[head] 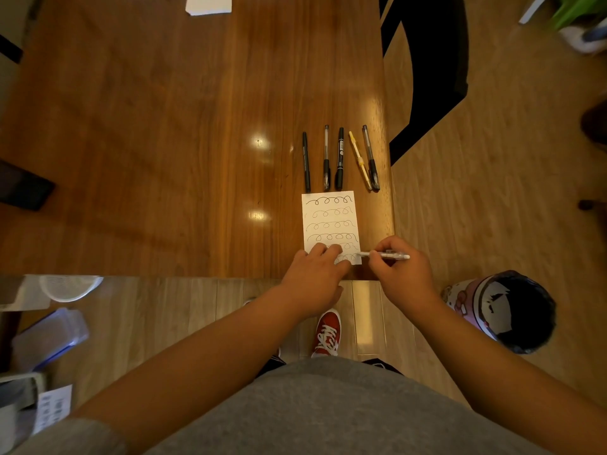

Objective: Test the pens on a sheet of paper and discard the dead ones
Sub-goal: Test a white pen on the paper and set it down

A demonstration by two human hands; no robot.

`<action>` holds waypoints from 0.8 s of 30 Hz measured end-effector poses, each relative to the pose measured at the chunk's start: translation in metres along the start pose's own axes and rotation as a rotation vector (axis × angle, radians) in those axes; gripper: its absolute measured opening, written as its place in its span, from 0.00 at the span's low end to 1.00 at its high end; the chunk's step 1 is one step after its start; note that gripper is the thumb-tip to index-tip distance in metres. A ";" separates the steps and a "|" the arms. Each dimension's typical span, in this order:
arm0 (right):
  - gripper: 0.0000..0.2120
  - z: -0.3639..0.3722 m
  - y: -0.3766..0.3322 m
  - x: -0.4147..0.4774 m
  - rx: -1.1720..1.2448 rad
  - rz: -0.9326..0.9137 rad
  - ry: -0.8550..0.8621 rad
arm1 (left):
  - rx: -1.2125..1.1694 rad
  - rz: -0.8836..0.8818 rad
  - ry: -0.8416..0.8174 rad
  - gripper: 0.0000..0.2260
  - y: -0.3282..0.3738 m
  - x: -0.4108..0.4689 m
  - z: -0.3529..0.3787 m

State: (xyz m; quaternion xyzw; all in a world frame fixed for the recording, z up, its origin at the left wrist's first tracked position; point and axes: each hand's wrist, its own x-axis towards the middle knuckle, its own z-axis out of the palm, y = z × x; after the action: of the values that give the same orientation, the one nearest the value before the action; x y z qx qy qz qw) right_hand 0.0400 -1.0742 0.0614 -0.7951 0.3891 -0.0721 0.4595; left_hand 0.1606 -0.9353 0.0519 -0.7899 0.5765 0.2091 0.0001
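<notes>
Desk [164,126]: glossy brown wood, ceiling lights reflected.
Floor [509,192]: pale wood planks.
Bin [505,310]: right, beside desk.
Left hand [315,277]: spread flat on paper [330,221].
Right hand [402,270]: pinching white pen [384,255].

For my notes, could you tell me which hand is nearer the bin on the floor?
Right. The right hand holds a pen at the table edge beside the bin; the left hand presses the paper, farther away.

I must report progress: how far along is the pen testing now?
Done: several looped ink lines fill the white paper sheet. In hand: the right hand holds a white pen at the sheet's lower edge; the left hand steadies it. Left: judging the five pens above; none visibly discarded.
</notes>
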 end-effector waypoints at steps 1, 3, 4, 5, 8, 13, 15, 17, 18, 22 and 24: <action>0.06 -0.001 0.001 -0.001 -0.007 0.001 0.002 | 0.001 -0.001 0.002 0.20 0.000 0.000 0.001; 0.07 -0.003 0.002 -0.003 -0.007 0.003 0.005 | 0.001 -0.004 0.005 0.20 0.000 0.000 0.002; 0.08 -0.003 0.002 -0.003 -0.001 0.006 0.002 | 0.001 -0.006 0.006 0.20 0.000 0.000 0.002; 0.09 -0.004 0.003 -0.004 0.005 0.009 -0.004 | 0.004 -0.007 0.006 0.20 0.000 0.000 0.003; 0.08 -0.005 0.005 -0.005 0.032 0.014 -0.016 | 0.014 -0.010 0.007 0.20 -0.001 0.000 0.004; 0.08 -0.017 0.008 -0.001 0.156 0.103 0.090 | 0.000 -0.019 -0.007 0.20 -0.002 -0.001 0.006; 0.13 -0.024 0.006 0.004 0.268 0.178 0.109 | -0.006 -0.022 -0.010 0.21 -0.001 -0.001 0.005; 0.15 -0.030 0.001 0.009 0.306 0.242 0.105 | -0.010 -0.023 -0.010 0.21 -0.001 -0.002 0.005; 0.14 -0.032 -0.003 0.012 0.326 0.270 0.099 | -0.009 -0.023 -0.010 0.21 -0.001 -0.002 0.004; 0.13 -0.031 -0.024 0.025 0.534 0.433 0.051 | -0.068 -0.015 -0.027 0.22 -0.006 -0.002 -0.002; 0.21 -0.026 -0.036 0.033 0.545 0.493 -0.014 | -0.123 -0.022 -0.004 0.23 -0.011 -0.002 -0.007</action>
State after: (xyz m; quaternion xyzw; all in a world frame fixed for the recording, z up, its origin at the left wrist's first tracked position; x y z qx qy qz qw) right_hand 0.0707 -1.1043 0.0962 -0.5265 0.5323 -0.0545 0.6607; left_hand 0.1721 -0.9317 0.0560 -0.7944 0.5536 0.2457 -0.0451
